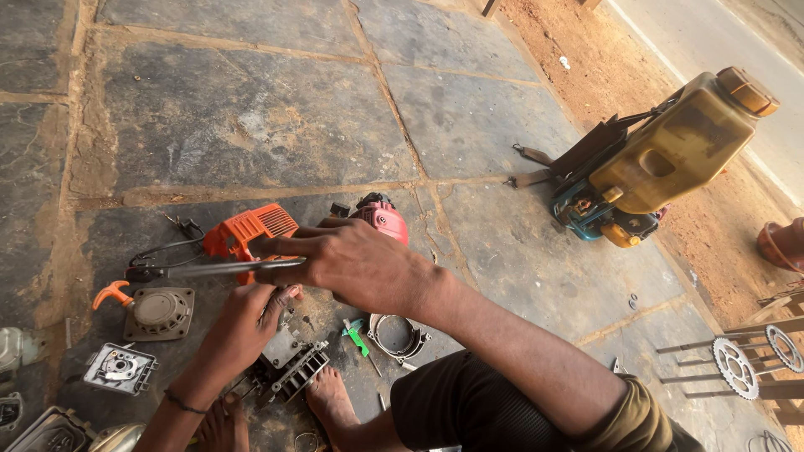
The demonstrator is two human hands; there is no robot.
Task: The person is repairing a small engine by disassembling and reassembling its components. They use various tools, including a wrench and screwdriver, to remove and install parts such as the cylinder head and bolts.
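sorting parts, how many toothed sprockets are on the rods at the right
2: a larger sprocket on the rods at the right edge, and a smaller sprocket just right of it, partly cropped. More may lie outside the frame.

I see no pkgs, labels, signs or screens from here; nothing w/ a readable panel shows on the stone floor point(251, 125), just bare engine parts.

The right hand point(352, 264) reaches across, palm down, its grip closed, above the left hand point(251, 314), whose fingers curl shut
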